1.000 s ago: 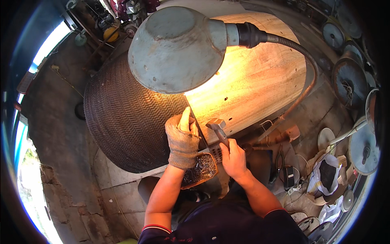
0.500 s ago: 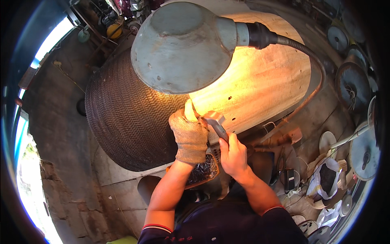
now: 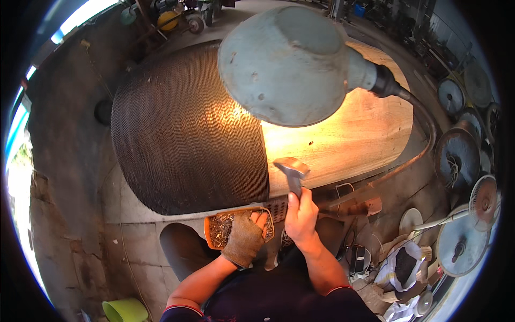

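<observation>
The left hand [image 3: 244,239], in a brown knit glove, has come down off the drum [image 3: 332,145] since half a second ago, when it was pressed against the wood just left of the hammer head. Now it lies in the orange tray [image 3: 210,228] just below the drum's near edge, its fingers curled into the heap of small metal pieces [image 3: 221,228] there; whether they pinch any piece cannot be told. The right hand [image 3: 301,217], bare, was up at the drum beside the glove; now it sits lower, just below the drum's edge, fist wrapped tight round the handle of the hammer [image 3: 292,172]. The hammer stands nearly upright, its grey head over the bare wood, close to the edge of the spikes [image 3: 188,129]. Whether the head touches the wood cannot be told.

The spikes cover the drum's left part in dense dark rows; the right part is bare wood, lit yellow. The lamp [image 3: 287,61], a grey dome on a bent neck, hangs over the drum's middle.

Right of the drum and below it, an open white bag [image 3: 402,265] holds dark material. Below the drum to the left stands a green bucket [image 3: 126,310].
</observation>
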